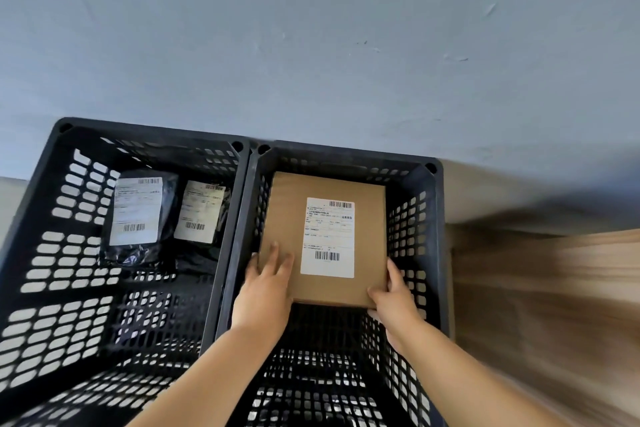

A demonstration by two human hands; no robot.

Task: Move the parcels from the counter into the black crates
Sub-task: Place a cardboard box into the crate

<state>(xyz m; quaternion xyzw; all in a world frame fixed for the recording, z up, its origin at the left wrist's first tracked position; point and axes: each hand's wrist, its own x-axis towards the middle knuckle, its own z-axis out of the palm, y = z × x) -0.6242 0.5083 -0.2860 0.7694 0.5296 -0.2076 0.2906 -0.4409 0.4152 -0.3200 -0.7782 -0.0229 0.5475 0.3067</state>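
Observation:
A brown cardboard parcel (287,218) with a white shipping label is inside the right black crate (437,218), toward its far end. My left hand (266,291) lies on the parcel's near left corner with its fingers spread flat on top. My right hand (394,298) grips the near right corner, fingers along the side and thumb on the near edge. The left black crate (41,218) holds two black bag parcels, one (138,215) beside the other (201,215), each with a white label.
Both crates stand side by side against a grey-blue wall (311,45). A wooden surface (554,305) lies to the right of the right crate, blurred. The near half of the right crate's floor (311,374) is bare.

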